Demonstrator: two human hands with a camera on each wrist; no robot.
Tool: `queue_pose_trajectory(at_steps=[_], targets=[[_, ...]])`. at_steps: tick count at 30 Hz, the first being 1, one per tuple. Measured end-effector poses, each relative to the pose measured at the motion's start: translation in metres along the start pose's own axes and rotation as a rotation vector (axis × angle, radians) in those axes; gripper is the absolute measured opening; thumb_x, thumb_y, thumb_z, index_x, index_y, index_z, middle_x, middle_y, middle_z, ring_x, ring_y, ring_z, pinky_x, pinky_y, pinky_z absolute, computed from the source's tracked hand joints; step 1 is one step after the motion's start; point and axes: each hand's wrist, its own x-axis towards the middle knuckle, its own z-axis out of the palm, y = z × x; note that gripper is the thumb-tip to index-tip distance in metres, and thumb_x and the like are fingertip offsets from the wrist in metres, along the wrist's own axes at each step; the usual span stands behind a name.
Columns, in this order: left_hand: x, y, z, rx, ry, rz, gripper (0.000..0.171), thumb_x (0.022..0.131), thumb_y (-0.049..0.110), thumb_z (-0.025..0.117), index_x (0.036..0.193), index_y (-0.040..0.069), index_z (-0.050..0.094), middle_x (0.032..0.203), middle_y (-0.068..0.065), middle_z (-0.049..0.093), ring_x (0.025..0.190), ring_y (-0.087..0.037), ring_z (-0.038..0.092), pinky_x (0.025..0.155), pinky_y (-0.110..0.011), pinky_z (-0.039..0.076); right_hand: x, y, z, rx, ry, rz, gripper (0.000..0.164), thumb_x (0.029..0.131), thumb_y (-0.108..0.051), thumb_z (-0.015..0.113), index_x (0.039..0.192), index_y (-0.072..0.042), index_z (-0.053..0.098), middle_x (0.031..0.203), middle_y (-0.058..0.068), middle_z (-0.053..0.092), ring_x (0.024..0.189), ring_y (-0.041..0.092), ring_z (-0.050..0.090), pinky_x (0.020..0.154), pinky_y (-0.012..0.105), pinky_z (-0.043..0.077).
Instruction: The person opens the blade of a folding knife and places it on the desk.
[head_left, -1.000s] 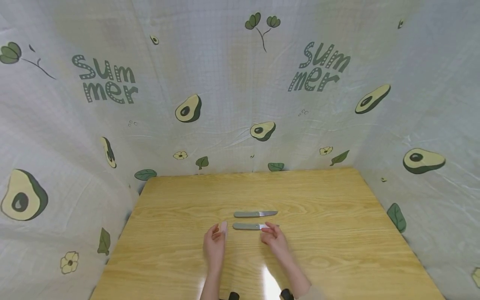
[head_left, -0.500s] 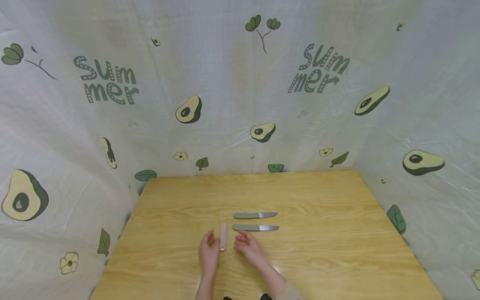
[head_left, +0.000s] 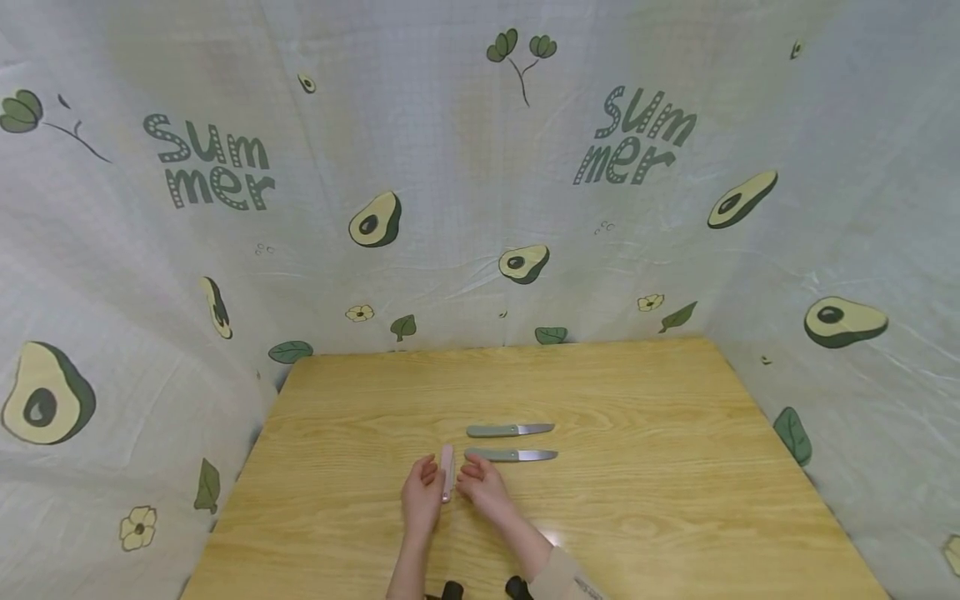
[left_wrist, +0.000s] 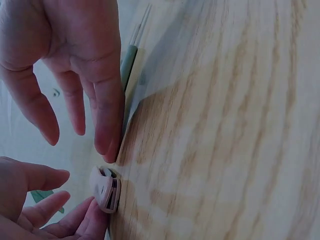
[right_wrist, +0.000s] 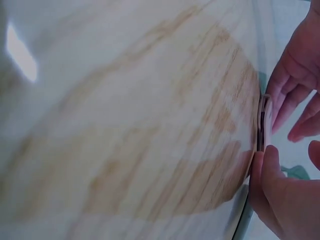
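Observation:
A pink folding knife [head_left: 447, 472], folded up, lies on the wooden table and points away from me. My left hand [head_left: 422, 497] rests along its left side, fingers loosely bent and fingertips against it in the left wrist view. On the other side, my right hand [head_left: 486, 489] has its fingertips right by the folding knife [right_wrist: 267, 120], with fingers relaxed. Just beyond the right hand lies a knife with a sage-green handle and bare blade [head_left: 537, 456]; the hand overlaps its handle. A matching green-handled knife [head_left: 492, 431] lies parallel, farther back.
The wood-grain table [head_left: 637, 467] is enclosed at the back and sides by a pale cloth [head_left: 450, 150] printed with avocados and leaves. Both green-handled knives have their blades toward the right.
My right hand has moved left from over the nearer green-handled knife's blade to beside the pink folding knife. My left hand shifted left off the folding knife, then slightly back against it.

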Motion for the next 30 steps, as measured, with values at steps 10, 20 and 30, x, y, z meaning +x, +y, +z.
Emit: queue_pose_trajectory(at_steps=[10,20,30], targets=[[-0.003,0.002,0.001,-0.016,-0.008,-0.025,0.033,0.088,-0.003,0.06,0.119,-0.011,0.059,0.105,-0.028,0.066,0.1,-0.042,0.064,0.081,-0.047,0.058,0.0,-0.004,0.002,0.001,0.017,0.01,0.056,0.086,0.0,0.063,0.135,0.016,0.041,0.117,0.032,0.059,0.108,0.039,0.059,0.091,0.04,0.054],[-0.005,0.004,0.006,-0.04,0.041,-0.051,0.033,0.083,-0.005,0.065,0.116,-0.009,0.062,0.096,-0.024,0.069,0.086,-0.035,0.068,0.07,-0.039,0.058,-0.001,-0.014,0.006,0.022,0.026,-0.026,0.049,0.087,0.008,0.06,0.13,0.022,0.04,0.102,0.03,0.063,0.086,0.031,0.066,0.078,0.035,0.058],[-0.004,0.002,0.006,-0.102,-0.027,-0.089,0.036,0.08,-0.006,0.068,0.116,-0.012,0.061,0.098,-0.028,0.068,0.088,-0.037,0.068,0.067,-0.036,0.059,0.009,-0.004,0.01,-0.042,0.091,-0.012,0.039,0.087,0.01,0.061,0.121,0.021,0.046,0.092,0.026,0.062,0.075,0.017,0.062,0.068,0.034,0.06]])
